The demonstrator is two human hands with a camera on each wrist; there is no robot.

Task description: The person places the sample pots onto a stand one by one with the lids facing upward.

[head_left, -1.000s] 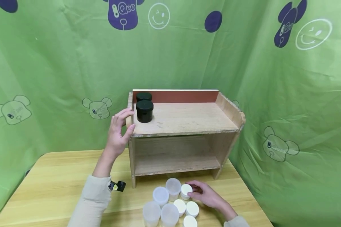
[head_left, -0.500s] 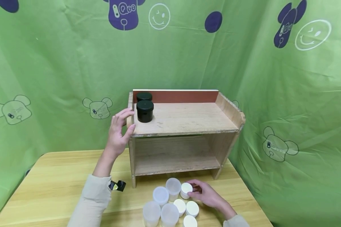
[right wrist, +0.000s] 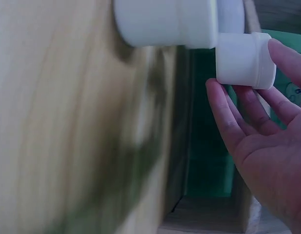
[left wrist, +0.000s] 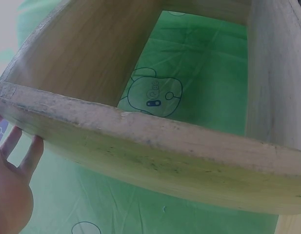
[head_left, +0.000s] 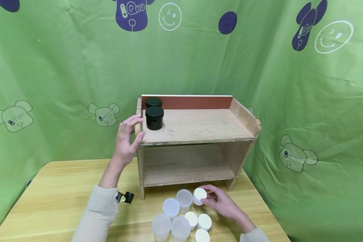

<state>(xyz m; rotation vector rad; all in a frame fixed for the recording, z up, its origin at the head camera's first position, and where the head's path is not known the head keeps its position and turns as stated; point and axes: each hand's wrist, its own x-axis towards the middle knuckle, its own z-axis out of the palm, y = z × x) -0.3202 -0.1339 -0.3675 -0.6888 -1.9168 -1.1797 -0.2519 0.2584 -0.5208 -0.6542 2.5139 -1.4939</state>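
Observation:
My left hand (head_left: 125, 144) grips the left side panel of a two-tier wooden shelf (head_left: 196, 126), thumb at the front, fingers over the panel's edge. In the left wrist view, fingertips (left wrist: 35, 146) touch the panel. My right hand (head_left: 224, 203) pinches a small white lidded jar (head_left: 200, 195) between thumb and fingers. The right wrist view has this jar (right wrist: 240, 59) lying sideways in the picture, thumb on its lid, fingers along its other side. Several more small white jars (head_left: 204, 222) stand just in front of it. Taller translucent tubs (head_left: 184, 198) stand to its left.
Two black lidded jars (head_left: 154, 117) stand one behind the other at the left end of the upper board. The shelf's lower board (head_left: 189, 181) lies behind the jars on the wooden table (head_left: 63, 198). Green cloth (head_left: 63, 67) hangs behind and at the right.
My right hand has raised the small white jar slightly and moved it away from the other white jars, toward the shelf. The left hand keeps its place on the side panel.

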